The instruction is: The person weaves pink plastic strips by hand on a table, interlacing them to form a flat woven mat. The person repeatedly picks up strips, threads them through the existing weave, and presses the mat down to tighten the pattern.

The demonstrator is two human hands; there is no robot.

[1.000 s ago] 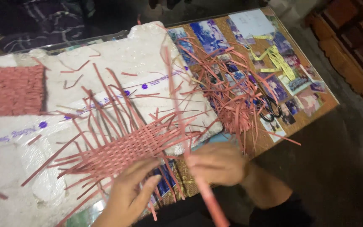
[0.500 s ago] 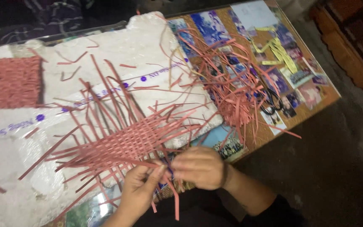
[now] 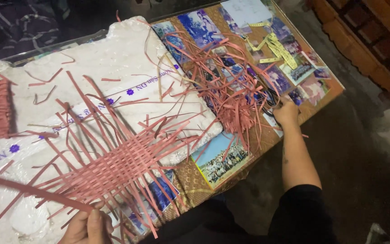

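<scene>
Two hands work far apart. Left hand pinches the near edge of the half-woven pink mat, which lies on white foam; its strips run diagonally, up and away to the right. Right hand is closed at the loose strip pile, well right of the mat, whether gripping a strip I cannot tell.
</scene>
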